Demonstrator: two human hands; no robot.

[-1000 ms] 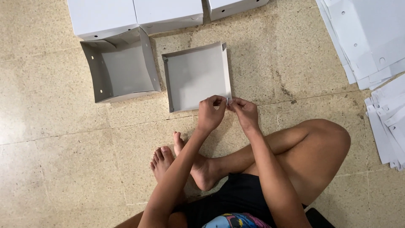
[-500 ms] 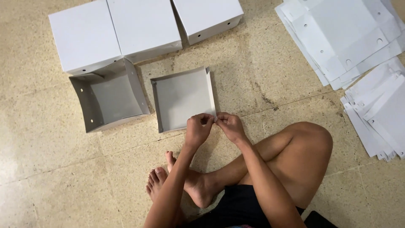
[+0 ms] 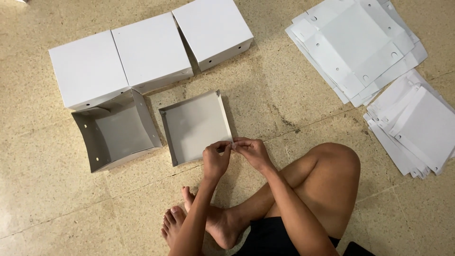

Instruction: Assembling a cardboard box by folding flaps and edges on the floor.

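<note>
A shallow white cardboard tray (image 3: 192, 128) lies open side up on the tiled floor in front of my crossed legs. My left hand (image 3: 215, 159) and my right hand (image 3: 251, 150) meet at its near right corner. Both pinch the corner flap between thumb and fingers. The fingertips touch each other over the corner.
A deeper open white box (image 3: 116, 130) sits left of the tray. Three closed white boxes (image 3: 151, 50) stand in a row behind them. Two stacks of flat white cardboard blanks (image 3: 355, 45) (image 3: 417, 125) lie at the right. My bare feet (image 3: 189, 220) rest below the hands.
The view has tilted so the boxes and tray sit lower in the picture and more of the closed boxes and flat blanks shows. Both hands stay pinched on the tray's corner.
</note>
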